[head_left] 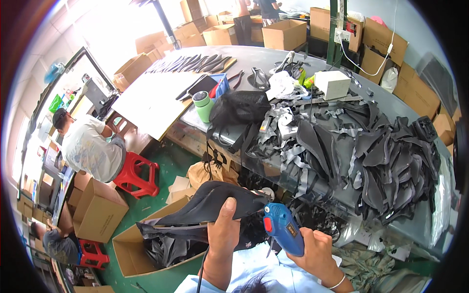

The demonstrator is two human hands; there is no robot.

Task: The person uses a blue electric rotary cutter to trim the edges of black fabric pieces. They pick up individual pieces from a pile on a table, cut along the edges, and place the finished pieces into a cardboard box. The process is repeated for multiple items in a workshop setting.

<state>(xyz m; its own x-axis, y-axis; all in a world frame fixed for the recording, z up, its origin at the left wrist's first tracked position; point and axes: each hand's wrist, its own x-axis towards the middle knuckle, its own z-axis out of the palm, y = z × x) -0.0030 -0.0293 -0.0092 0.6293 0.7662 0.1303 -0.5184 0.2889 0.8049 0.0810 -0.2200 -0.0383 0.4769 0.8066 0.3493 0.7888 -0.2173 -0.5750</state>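
My left hand (pixel 223 234) grips a curved black padded piece (pixel 210 202), thumb on top and fingers hidden beneath it. A thinner black strip of it hangs below, to the left of my wrist. Wrapped in my right hand (pixel 315 251) is a blue handheld electric cutter (pixel 286 229) with a red button. Its round metal head (pixel 267 193) meets the right end of the black piece; whether it touches cannot be made out. Under my left hand stands an open cardboard box (pixel 129 256) holding similar black pieces.
A grey table (pixel 234 52) bears a heap of black pieces (pixel 391 166), grey scraps (pixel 293 166), a black bag (pixel 239 107), a green bottle (pixel 202 106) and a white box (pixel 332 84). Two people sit on red stools (pixel 137 173) at left. A dark cable hangs by my left wrist.
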